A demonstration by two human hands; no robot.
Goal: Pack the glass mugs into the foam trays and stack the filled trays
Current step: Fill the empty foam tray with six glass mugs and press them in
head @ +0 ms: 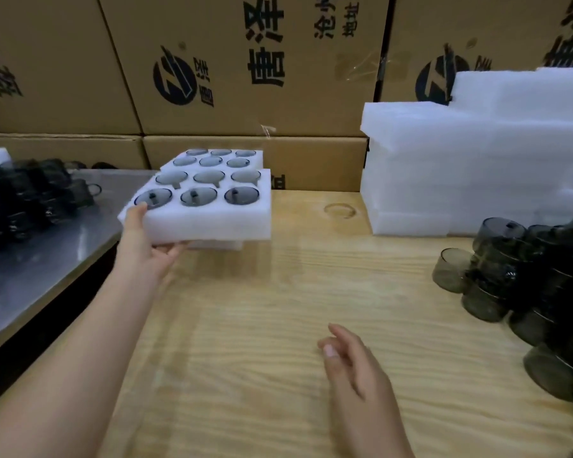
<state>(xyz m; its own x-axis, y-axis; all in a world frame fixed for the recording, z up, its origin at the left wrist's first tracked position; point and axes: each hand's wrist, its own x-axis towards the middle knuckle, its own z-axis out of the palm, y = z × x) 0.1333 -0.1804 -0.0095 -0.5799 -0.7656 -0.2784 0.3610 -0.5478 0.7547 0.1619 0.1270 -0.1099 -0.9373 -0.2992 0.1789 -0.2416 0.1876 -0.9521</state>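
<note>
The left hand (143, 239) grips the near-left corner of a filled foam tray (212, 223), thumb on top, fingers beneath, at the wooden table's (262, 325) far left; the right hand (351, 361) hovers, fingers loosely relaxed, holding nothing; smoky glass mugs (526, 292) lie heaped at right.

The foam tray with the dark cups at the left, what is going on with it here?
A person is packing. The left grip, a bare hand, holds the near left corner of a filled foam tray with six mugs in it, over another tray below. The right grip hangs open above the wooden table, holding nothing. Loose mugs lie piled at the right.
</note>
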